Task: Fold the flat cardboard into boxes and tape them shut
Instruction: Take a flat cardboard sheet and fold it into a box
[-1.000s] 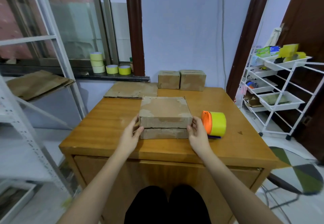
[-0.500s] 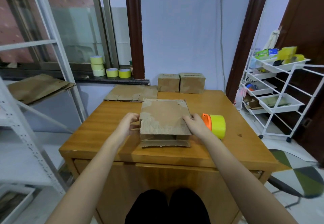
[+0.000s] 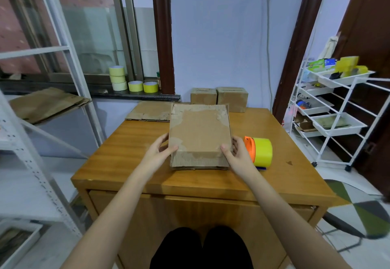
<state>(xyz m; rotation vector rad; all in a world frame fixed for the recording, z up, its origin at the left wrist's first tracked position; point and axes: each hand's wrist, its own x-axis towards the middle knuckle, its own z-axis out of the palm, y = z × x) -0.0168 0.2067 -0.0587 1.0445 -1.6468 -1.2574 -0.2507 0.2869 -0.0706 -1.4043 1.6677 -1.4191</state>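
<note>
Now | worn brown cardboard box (image 3: pixel 199 136) at frame centre, tipped up from lying flat a second ago | my left hand (image 3: pixel 157 153) and right hand (image 3: pixel 236 156) grip its near corners | yellow-and-orange tape dispenser (image 3: pixel 258 151) just right | taping comes next, I judge

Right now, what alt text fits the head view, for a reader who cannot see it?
Both hands, left hand and right hand, grip the sides of a worn cardboard box tilted up on a wooden table. A yellow-and-orange tape dispenser sits right of it; two taped boxes stand behind.
</note>
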